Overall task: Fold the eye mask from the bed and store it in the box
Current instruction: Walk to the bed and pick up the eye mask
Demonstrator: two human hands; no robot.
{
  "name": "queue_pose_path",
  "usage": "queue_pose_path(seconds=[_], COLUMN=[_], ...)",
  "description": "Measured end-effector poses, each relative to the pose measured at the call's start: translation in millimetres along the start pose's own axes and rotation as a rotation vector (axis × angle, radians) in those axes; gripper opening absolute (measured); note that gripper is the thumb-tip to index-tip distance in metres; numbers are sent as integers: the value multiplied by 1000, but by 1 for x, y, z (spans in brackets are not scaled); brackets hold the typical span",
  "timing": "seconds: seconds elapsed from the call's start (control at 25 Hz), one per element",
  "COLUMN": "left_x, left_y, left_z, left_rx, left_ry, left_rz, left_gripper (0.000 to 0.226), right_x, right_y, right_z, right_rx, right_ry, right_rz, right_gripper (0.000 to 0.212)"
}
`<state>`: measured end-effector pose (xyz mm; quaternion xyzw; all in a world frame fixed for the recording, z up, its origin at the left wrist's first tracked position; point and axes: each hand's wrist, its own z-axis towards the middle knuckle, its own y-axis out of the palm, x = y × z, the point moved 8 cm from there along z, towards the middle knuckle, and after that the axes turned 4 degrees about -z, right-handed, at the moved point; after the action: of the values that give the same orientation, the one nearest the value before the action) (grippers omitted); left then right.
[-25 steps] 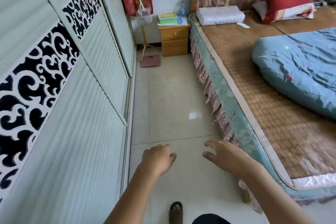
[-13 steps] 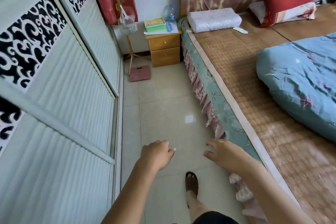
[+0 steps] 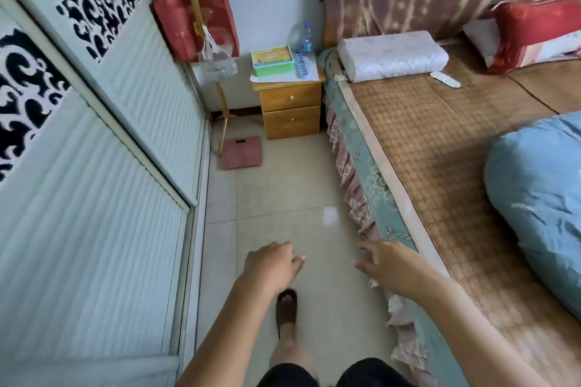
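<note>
My left hand [image 3: 272,264] hangs over the tiled floor with loosely curled fingers and holds nothing. My right hand [image 3: 388,264] is spread, empty, next to the bed's frilled edge [image 3: 358,198]. A green box with a yellow lid [image 3: 273,60] stands on the wooden nightstand [image 3: 290,110] far ahead. A small white object [image 3: 445,78] lies on the bed's woven mat [image 3: 440,141] near the white pillow [image 3: 393,55]; I cannot tell whether it is the eye mask.
A sliding wardrobe [image 3: 94,182] lines the left side of the narrow aisle. A pink scale [image 3: 241,152] lies on the floor before the nightstand. A blue quilt [image 3: 540,198] and a red pillow [image 3: 534,31] are on the bed. My sandalled foot [image 3: 286,308] steps forward.
I have walked forward along the aisle; the nightstand and box appear nearer. One foot has stepped ahead. Both hands stay empty in front of me.
</note>
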<state>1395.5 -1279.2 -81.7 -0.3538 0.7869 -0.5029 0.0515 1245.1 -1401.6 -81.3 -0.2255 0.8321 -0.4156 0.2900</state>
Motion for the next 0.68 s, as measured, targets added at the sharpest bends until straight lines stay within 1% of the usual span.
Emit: queue_pose_path(seconds=[0.12, 0.36, 0.52, 0.68], left_x=[-5, -3, 11, 47], left_y=[-40, -136, -172, -190], left_z=[78, 229, 319, 413], left_rx=[-9, -62, -104, -171], left_ry=[29, 104, 165, 232], left_rz=[13, 76, 143, 197], left_gripper=[44, 41, 40, 39], right_x=[-5, -14, 6, 43], right_y=[-33, -105, -153, -198], right_z=[75, 201, 267, 333], right_rx=[28, 6, 25, 36], right_ry=[20, 131, 201, 261], right_rz=[23, 100, 95, 127], right_gripper=[50, 49, 43, 38])
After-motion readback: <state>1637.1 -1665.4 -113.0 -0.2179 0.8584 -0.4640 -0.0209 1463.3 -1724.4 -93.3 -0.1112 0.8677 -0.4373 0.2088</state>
